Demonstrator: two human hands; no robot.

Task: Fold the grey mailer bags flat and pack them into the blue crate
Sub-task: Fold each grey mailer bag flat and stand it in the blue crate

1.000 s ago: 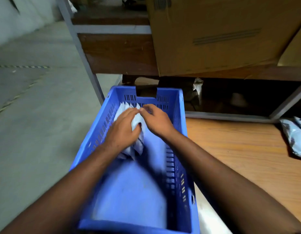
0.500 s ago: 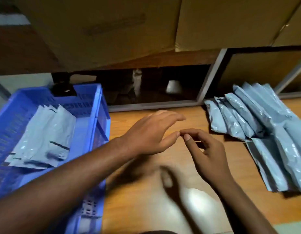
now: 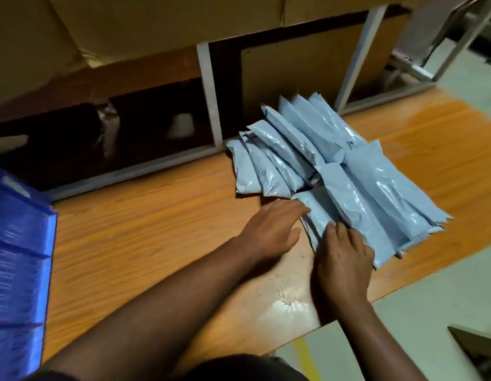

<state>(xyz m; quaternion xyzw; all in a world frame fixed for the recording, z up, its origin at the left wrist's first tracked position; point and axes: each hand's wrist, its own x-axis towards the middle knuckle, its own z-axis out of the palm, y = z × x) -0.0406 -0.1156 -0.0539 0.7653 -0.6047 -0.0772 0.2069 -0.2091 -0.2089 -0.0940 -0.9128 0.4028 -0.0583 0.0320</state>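
A pile of several grey mailer bags [image 3: 357,171] lies fanned out on the wooden table [image 3: 156,221], right of centre. My left hand [image 3: 271,229] reaches in from the left, its straight fingers touching the left edge of the nearest bag [image 3: 317,217]. My right hand [image 3: 344,259] rests flat on that bag's near end, fingertips on the plastic. Only the right wall of the blue crate [image 3: 18,270] shows, at the left edge of the view. Its inside is out of sight.
Large cardboard boxes [image 3: 156,23] sit on a shelf over the back of the table, held by grey metal posts [image 3: 208,97]. The table ends just right of the bags, with pale floor [image 3: 431,298] beyond. A box corner [image 3: 480,347] shows at the bottom right.
Both hands left the bags in the crate and moved right across the table to the pile. The view swung right, so the crate slid to the left edge.
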